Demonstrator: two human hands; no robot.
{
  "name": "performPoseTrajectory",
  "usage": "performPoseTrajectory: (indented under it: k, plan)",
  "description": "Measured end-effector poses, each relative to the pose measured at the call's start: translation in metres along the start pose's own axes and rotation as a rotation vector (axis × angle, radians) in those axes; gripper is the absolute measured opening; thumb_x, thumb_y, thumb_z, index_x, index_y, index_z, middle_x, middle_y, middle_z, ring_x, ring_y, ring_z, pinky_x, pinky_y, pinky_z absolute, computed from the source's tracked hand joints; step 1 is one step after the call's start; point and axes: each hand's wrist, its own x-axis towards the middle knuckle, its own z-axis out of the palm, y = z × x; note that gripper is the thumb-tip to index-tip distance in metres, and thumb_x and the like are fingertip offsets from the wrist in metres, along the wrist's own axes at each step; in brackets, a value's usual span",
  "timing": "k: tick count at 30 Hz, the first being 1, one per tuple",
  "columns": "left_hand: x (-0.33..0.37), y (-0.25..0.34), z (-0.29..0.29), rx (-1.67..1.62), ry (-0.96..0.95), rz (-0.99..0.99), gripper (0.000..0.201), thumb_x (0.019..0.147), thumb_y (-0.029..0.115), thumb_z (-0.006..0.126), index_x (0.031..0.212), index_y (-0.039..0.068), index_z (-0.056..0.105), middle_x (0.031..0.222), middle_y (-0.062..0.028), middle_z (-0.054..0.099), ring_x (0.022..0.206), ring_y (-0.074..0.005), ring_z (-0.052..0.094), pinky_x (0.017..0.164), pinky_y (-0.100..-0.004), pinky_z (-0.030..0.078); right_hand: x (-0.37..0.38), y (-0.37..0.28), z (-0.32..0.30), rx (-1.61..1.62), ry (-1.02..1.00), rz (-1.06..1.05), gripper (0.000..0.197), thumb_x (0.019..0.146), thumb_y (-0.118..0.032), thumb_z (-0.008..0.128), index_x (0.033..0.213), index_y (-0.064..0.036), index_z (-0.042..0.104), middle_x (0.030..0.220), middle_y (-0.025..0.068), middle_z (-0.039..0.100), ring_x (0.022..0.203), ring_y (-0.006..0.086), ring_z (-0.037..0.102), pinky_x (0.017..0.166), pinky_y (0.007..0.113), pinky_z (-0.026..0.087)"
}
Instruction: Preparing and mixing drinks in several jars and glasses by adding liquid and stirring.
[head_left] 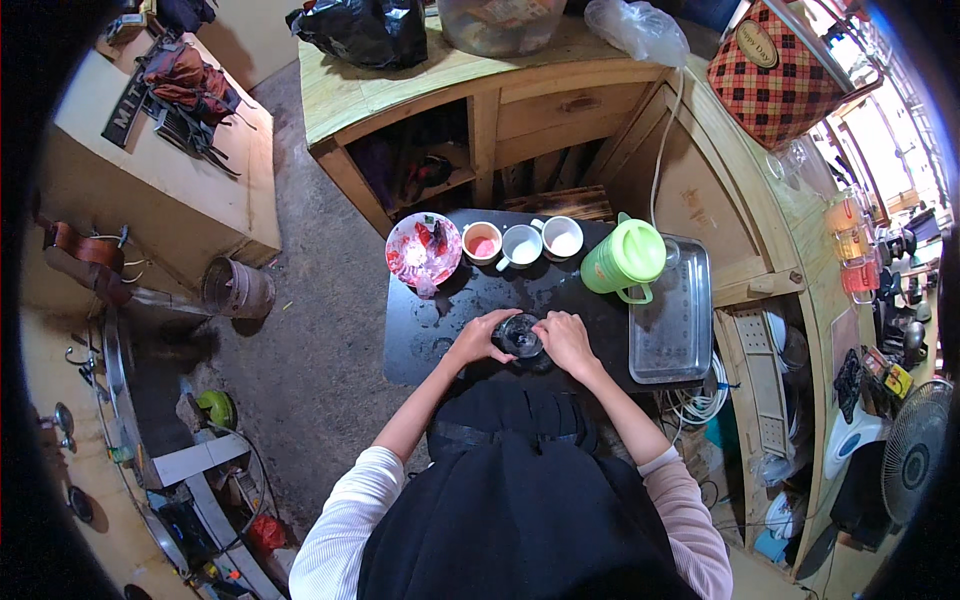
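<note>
A clear drinking glass (521,337) is on the black tabletop (420,345) right in front of me. My left hand (484,338) curls round its left side, with thumb and fingers against the glass. On the opposite side, the bent fingers of my right hand (565,340) grip the rim. Beyond my hands stand a cup with pinkish-red inside (481,242), a white mug (521,246) and another white mug (561,238). A bowl (422,250) with red and pink bits lies left of them. The lime-green lidded pitcher (622,257) is to their right.
A clear shallow tray (671,325) lies at the table's right end. Wet patches mark the tabletop. A wooden counter (570,85) wraps round the far and right sides, bearing a black plastic bag (365,35) and a plaid bag (765,75). A metal bucket (238,288) stands on the floor at left.
</note>
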Motion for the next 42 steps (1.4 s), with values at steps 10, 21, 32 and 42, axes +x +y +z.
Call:
performPoseTrajectory:
  k: [10,21,32,42]
  plan:
    - [0.001,-0.002,0.001,0.000,0.008,0.012,0.079,0.048,0.018,0.080,0.120,0.006,0.049,0.117,-0.0119,0.056,0.107,-0.0284,0.054,0.092,-0.0353,0.043,0.000,0.002,0.003,-0.049,-0.040,-0.005,0.018,0.080,-0.020,0.058,0.076,-0.0054,0.068,0.074,0.0117,0.059,0.077,0.0277,0.058,0.067,0.041,0.041]
    - [0.001,0.001,0.001,0.003,0.009,0.007,0.079,0.048,0.018,0.081,0.119,0.006,0.050,0.117,-0.0121,0.056,0.107,-0.0288,0.054,0.092,-0.0353,0.043,-0.002,0.001,0.003,-0.061,0.012,-0.041,0.018,0.080,-0.020,0.057,0.076,-0.0059,0.067,0.075,0.0115,0.059,0.076,0.0275,0.058,0.067,0.040,0.041]
    - [0.000,-0.002,0.001,0.001,0.006,0.008,0.080,0.048,0.018,0.080,0.120,0.006,0.049,0.118,-0.0119,0.055,0.107,-0.0285,0.054,0.092,-0.0357,0.043,0.003,0.004,0.002,0.025,-0.026,-0.032,0.018,0.080,-0.019,0.058,0.074,-0.0049,0.067,0.075,0.0123,0.060,0.076,0.0274,0.058,0.068,0.040,0.042]
    - [0.000,-0.003,0.002,0.005,0.010,0.007,0.080,0.048,0.020,0.081,0.120,0.007,0.049,0.118,-0.0118,0.055,0.107,-0.0289,0.054,0.092,-0.0358,0.043,0.001,0.001,-0.003,-0.001,-0.011,-0.005,0.017,0.079,-0.018,0.058,0.076,-0.0049,0.068,0.074,0.0127,0.060,0.076,0.0281,0.057,0.068,0.040,0.043]
